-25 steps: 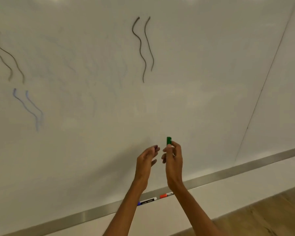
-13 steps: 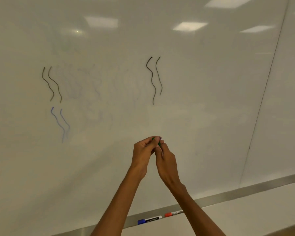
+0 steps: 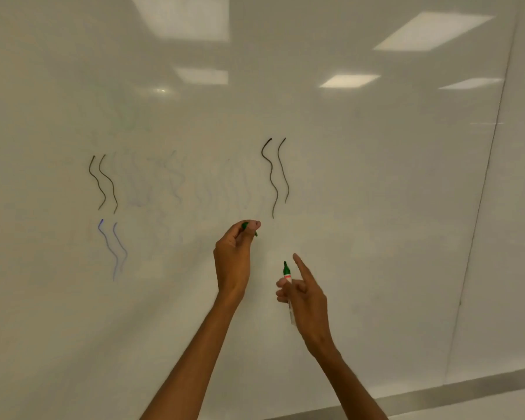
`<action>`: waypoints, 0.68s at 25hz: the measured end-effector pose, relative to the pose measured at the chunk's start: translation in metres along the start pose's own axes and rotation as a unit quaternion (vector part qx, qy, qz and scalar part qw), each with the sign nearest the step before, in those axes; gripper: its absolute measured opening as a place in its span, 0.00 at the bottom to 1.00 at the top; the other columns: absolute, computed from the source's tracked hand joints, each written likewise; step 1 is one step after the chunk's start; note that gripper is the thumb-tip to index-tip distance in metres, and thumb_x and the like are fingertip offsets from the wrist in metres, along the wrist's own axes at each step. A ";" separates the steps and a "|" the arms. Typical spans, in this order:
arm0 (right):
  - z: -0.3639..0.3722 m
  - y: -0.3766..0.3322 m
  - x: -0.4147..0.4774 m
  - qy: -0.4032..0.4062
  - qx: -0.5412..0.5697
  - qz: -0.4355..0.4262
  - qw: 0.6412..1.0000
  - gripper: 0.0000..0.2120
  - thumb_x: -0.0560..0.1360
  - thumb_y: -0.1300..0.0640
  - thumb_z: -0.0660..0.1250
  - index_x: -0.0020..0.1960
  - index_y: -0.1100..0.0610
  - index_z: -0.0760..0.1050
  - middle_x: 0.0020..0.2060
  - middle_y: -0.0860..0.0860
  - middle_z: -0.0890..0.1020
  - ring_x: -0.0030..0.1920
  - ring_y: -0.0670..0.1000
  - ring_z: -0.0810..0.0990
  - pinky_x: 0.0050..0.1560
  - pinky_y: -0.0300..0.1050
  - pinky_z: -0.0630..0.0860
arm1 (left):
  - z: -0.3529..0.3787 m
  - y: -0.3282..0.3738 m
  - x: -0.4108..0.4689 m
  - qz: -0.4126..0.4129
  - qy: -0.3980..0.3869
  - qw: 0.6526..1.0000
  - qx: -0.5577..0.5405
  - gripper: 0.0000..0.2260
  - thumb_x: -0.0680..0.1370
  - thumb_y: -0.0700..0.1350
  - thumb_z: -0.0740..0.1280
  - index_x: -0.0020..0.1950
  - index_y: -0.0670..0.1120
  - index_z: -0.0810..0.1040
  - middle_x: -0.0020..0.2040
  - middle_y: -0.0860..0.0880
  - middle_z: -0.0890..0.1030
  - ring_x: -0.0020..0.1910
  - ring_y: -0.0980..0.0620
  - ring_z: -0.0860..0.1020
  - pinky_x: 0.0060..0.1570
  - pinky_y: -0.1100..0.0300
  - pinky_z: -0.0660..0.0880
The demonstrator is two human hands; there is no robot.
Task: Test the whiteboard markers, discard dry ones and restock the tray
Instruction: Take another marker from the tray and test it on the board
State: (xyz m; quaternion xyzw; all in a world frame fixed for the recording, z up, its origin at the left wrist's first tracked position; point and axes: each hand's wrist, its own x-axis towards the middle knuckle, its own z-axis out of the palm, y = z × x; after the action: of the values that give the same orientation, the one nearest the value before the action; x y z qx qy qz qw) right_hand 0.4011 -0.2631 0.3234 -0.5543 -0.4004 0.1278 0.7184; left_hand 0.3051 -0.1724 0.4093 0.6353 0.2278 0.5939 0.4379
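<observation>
I log the right hand (image 3: pixel 307 298) pinching the uncapped green marker (image 3: pixel 286 270), tip up, near the whiteboard (image 3: pixel 376 207), index finger straight, and the left hand (image 3: pixel 233 259) curled round its cap (image 3: pixel 245 225); risk: this thin pinch may slip under writing pressure and mimic a dry stroke.

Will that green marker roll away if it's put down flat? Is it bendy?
Probably it rolls: the green marker looks like a thin round tube. It is likely stiff, since it stands straight out of the right hand. It seems light, held by a few fingers.
</observation>
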 end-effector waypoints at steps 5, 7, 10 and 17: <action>-0.013 -0.053 0.045 -0.010 0.299 0.056 0.953 0.13 0.82 0.58 0.61 0.60 0.61 0.80 0.53 0.64 0.84 0.53 0.60 0.84 0.58 0.52 0.79 | 0.012 0.009 0.042 0.129 -0.001 0.985 0.111 0.19 0.83 0.54 0.60 0.72 0.50 0.73 0.67 0.52 0.78 0.67 0.66 0.71 0.69 0.64 0.69; -0.017 -0.070 0.063 -0.046 0.380 0.057 0.922 0.16 0.82 0.56 0.58 0.65 0.60 0.76 0.57 0.62 0.83 0.60 0.59 0.82 0.63 0.54 0.75 | 0.018 0.009 0.062 0.156 -0.013 0.972 0.172 0.23 0.83 0.58 0.55 0.77 0.54 0.63 0.77 0.48 0.67 0.78 0.51 0.61 0.75 0.52 0.63; -0.017 -0.091 0.086 -0.046 0.381 -0.019 0.923 0.18 0.76 0.54 0.66 0.65 0.55 0.74 0.60 0.57 0.82 0.62 0.56 0.80 0.64 0.54 0.75 | 0.026 0.013 0.088 0.198 -0.008 0.955 0.219 0.25 0.81 0.58 0.51 0.79 0.57 0.56 0.81 0.49 0.55 0.80 0.46 0.49 0.75 0.49 0.59; -0.009 -0.112 0.123 0.075 0.150 -0.149 0.974 0.16 0.83 0.51 0.58 0.53 0.57 0.82 0.37 0.53 0.79 0.39 0.48 0.76 0.42 0.42 0.75 | 0.038 0.017 0.148 0.270 0.026 0.940 0.206 0.26 0.83 0.56 0.50 0.81 0.53 0.56 0.82 0.51 0.52 0.79 0.54 0.44 0.74 0.54 0.57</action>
State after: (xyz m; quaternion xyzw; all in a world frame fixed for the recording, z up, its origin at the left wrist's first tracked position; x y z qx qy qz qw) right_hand 0.4583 -0.2314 0.4768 -0.3823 -0.3999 0.0357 0.8323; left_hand 0.3662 -0.0723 0.5085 0.7334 0.1765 0.6463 0.1151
